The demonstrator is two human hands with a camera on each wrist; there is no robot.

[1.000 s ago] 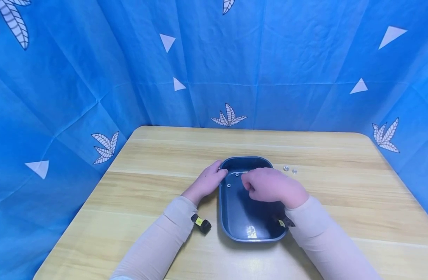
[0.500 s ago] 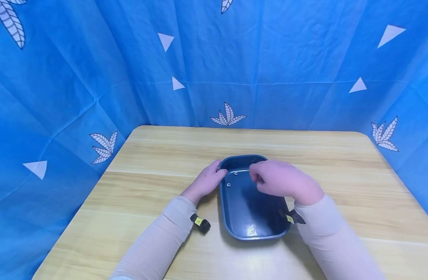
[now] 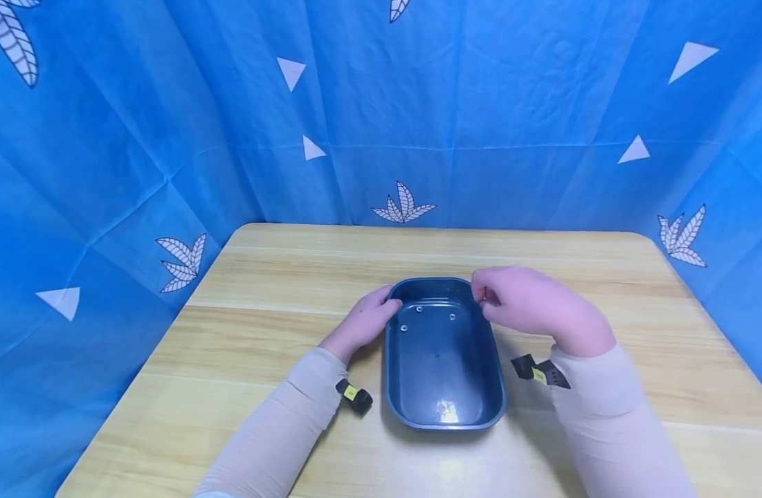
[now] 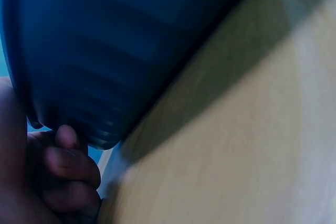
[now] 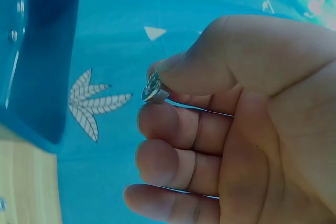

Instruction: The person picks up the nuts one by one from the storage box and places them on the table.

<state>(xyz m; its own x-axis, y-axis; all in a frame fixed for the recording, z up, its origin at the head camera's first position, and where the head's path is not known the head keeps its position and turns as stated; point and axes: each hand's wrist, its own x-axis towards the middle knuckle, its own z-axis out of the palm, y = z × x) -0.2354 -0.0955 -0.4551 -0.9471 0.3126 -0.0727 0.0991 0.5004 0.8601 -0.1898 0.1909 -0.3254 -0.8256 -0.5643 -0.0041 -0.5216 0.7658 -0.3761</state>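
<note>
A dark blue, rounded rectangular tray [image 3: 443, 373] stands on the wooden table. My left hand [image 3: 363, 319] grips its far left side, thumb over the rim; in the left wrist view, curled fingers [image 4: 73, 166] show beside the tray's outer wall. Three small silvery pieces, one of them this metal piece [image 3: 452, 316], lie on the tray's floor toward its far end. My right hand [image 3: 536, 301] is at the far right corner of the rim. In the right wrist view its thumb and index finger pinch a small round metal piece [image 5: 154, 90] with a flat face and short barrel.
The wooden table [image 3: 293, 429] has a blue patterned curtain [image 3: 381, 104] hanging behind it and at both sides. A shiny small piece [image 5: 2, 204] lies on the wood at the edge of the right wrist view.
My right hand has moved right and away from me, from over the tray to its far right corner, uncovering a third piece inside. It now hides the table spot where two small pieces lay.
</note>
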